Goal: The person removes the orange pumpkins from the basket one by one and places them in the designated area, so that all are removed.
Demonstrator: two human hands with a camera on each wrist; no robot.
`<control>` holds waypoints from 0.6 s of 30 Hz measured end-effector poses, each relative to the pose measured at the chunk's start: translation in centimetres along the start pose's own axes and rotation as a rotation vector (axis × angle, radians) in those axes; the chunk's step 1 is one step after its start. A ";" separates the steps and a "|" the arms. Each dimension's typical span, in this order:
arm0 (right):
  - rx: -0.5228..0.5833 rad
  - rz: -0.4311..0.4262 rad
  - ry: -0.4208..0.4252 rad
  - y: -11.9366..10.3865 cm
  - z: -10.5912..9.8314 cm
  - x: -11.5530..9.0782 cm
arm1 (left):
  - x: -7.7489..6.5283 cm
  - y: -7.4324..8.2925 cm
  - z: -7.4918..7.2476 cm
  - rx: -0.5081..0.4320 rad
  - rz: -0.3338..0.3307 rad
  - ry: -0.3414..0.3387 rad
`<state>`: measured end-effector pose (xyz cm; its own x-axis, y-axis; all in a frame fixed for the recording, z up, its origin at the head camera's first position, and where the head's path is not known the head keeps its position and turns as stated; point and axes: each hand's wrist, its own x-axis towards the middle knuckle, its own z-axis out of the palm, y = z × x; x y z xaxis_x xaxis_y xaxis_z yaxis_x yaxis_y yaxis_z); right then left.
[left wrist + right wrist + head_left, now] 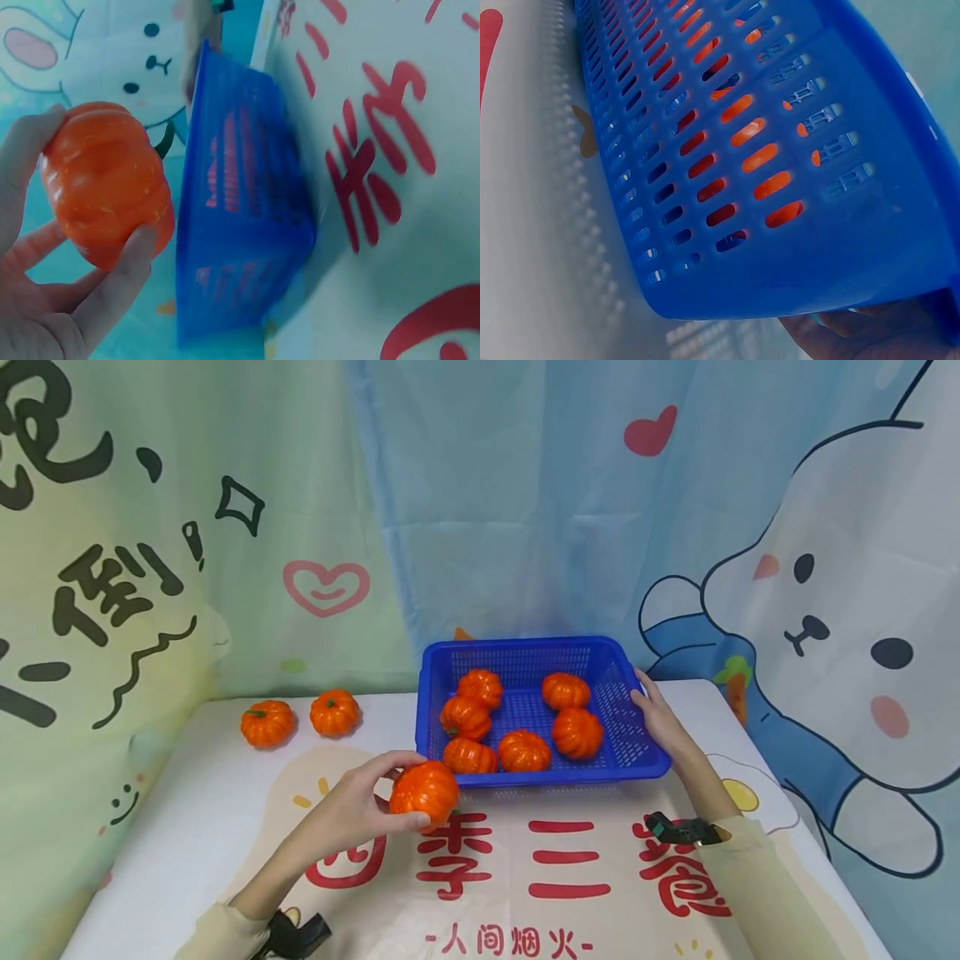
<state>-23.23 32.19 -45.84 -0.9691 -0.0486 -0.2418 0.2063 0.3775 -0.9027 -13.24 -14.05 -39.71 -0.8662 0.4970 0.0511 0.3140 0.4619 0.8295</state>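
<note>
A small orange pumpkin [424, 795] with a green stem sits in the grip of my left hand [367, 806], thumb and fingers spread around its sides. In the left wrist view this pumpkin [109, 187] is held beside the wall of a blue plastic basket [225, 217]. In the head view it overlaps the front left corner of the basket [562, 774]. Several pumpkins [524, 751] lie inside. My right hand [663, 718] holds the basket's right end by the rim; in the right wrist view its fingers [870, 334] show under the edge, partly hidden.
Two more pumpkins, one at far left [267, 724] and one beside it [335, 713], lie on the table left of the basket. A printed white and beige cloth [510, 868] covers the table. Behind it hangs a cartoon curtain [480, 527].
</note>
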 end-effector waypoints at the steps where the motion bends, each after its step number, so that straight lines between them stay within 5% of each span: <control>1: 0.005 0.003 -0.001 -0.1 0.0 -0.1 | 0.1 -0.2 -0.3 0.019 0.013 0.020; 6: 0.026 0.014 -0.005 -1.7 0.1 -0.8 | 1.2 -1.8 -2.8 0.257 0.054 0.180; 9: 0.039 0.028 -0.006 -2.3 0.2 -1.2 | 1.9 -3.3 -4.4 0.355 0.012 0.246; 18: 0.022 0.008 0.004 0.1 0.0 0.1 | 3.4 -7.3 -5.7 0.284 -0.130 0.264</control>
<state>-23.32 32.25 -45.94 -0.9679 -0.0423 -0.2476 0.2168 0.3570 -0.9086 -20.67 -19.98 -42.45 -0.9642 0.2324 0.1280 0.2582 0.7112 0.6538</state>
